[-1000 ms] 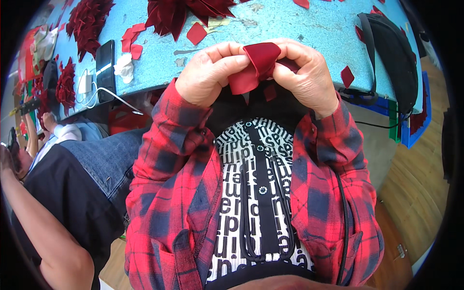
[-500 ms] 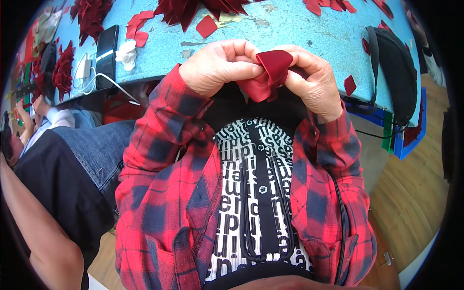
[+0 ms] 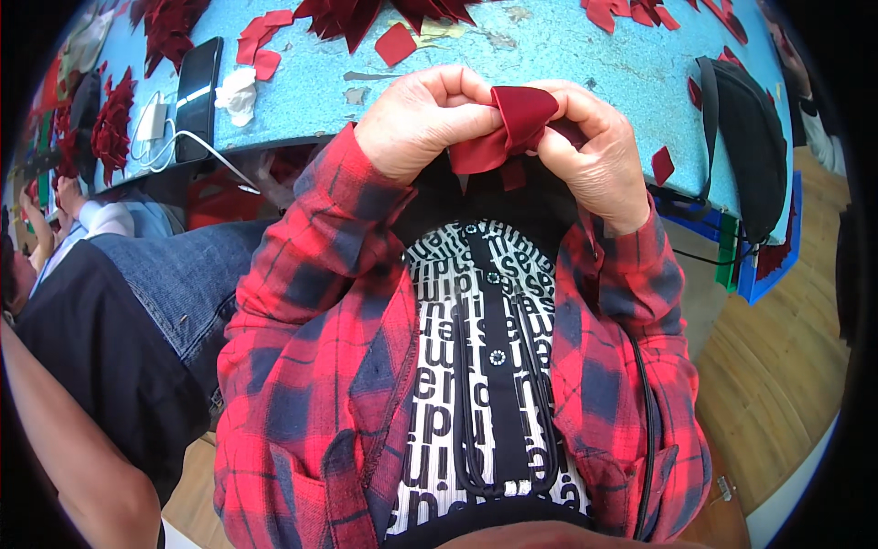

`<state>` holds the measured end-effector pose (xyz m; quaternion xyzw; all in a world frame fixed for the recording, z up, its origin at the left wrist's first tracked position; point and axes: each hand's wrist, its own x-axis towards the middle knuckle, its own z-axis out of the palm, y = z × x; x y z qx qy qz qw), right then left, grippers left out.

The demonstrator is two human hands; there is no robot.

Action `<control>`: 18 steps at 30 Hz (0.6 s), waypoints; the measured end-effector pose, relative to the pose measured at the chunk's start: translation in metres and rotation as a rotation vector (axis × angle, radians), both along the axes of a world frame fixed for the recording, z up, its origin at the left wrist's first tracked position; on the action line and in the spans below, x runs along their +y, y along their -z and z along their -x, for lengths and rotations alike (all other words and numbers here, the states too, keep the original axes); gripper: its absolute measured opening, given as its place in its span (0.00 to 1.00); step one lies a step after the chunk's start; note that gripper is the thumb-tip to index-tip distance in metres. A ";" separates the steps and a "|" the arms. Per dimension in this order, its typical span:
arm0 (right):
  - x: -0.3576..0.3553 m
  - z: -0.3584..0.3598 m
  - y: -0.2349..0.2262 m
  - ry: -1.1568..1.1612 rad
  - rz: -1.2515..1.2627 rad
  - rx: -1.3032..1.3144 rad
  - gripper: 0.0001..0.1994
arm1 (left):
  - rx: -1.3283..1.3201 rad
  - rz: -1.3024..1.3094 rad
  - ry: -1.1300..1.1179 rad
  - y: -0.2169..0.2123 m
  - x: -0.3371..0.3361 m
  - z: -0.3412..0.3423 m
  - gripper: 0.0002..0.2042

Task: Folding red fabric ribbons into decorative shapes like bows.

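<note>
Between my two hands, just off the table's near edge, is a folded piece of dark red fabric (image 3: 512, 123), curled into a cone-like shape with a loose flap hanging below. My left hand (image 3: 422, 119) pinches its left side between thumb and forefinger. On the other side my right hand (image 3: 596, 151) is closed on the fabric's right edge, its thumb bent underneath. The fingertips behind the cloth are hidden. Beyond my hands a red square petal (image 3: 395, 44) lies on the blue table (image 3: 302, 101).
Large dark red petal clusters (image 3: 384, 16) stand at the back and left. A phone (image 3: 198, 87), a white charger with cable (image 3: 153, 122) and crumpled tissue (image 3: 237, 96) lie left. A black bag (image 3: 750, 137) rests at the right edge above a blue crate (image 3: 766, 284). Another person sits left.
The fabric's lower flap has swung left and up, and the cone has turned slightly. Both hands have shifted a little, the left one rightward and up. Both keep hold of the fabric.
</note>
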<state>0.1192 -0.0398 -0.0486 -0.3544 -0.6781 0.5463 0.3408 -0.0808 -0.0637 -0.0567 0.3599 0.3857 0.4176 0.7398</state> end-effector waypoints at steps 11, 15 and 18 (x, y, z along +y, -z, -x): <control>-0.006 -0.001 -0.011 0.163 -0.202 -0.304 0.03 | 0.049 -0.011 -0.072 0.002 -0.002 -0.009 0.04; -0.007 -0.007 -0.020 0.098 -0.199 -0.434 0.03 | 0.051 -0.028 -0.163 0.004 -0.001 -0.012 0.06; -0.006 -0.012 -0.024 -0.025 -0.078 -0.369 0.03 | 0.071 -0.017 -0.076 0.002 0.002 -0.010 0.03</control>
